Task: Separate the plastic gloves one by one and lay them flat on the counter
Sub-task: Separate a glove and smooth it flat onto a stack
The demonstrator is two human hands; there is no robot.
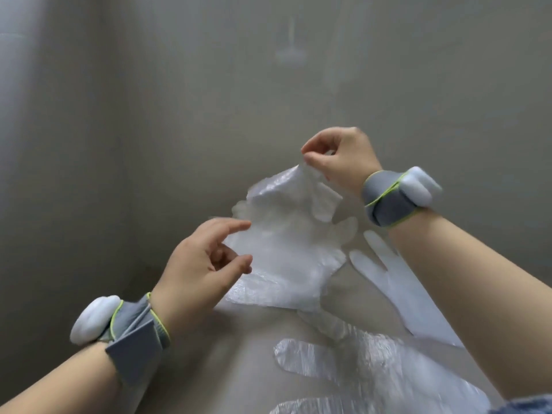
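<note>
A crumpled bunch of clear plastic gloves (pixel 286 234) hangs in the air above the grey counter (pixel 149 144). My right hand (pixel 340 156) pinches the bunch's top edge between thumb and fingertips. My left hand (pixel 206 264) is at the bunch's lower left side, thumb and forefinger apart around the plastic's edge, touching it. One white glove (pixel 397 282) lies flat on the counter to the right, partly under my right forearm. A clear glove (pixel 343 357) lies flat closer to me, and another glove (pixel 328 406) shows at the bottom edge.
Both wrists wear grey bands with white pods, the left band (pixel 131 330) and the right band (pixel 397 195). The counter spreads grey to the left and far side, with a pale reflection (pixel 291 52) at the far end. Blue fabric (pixel 525 404) shows at bottom right.
</note>
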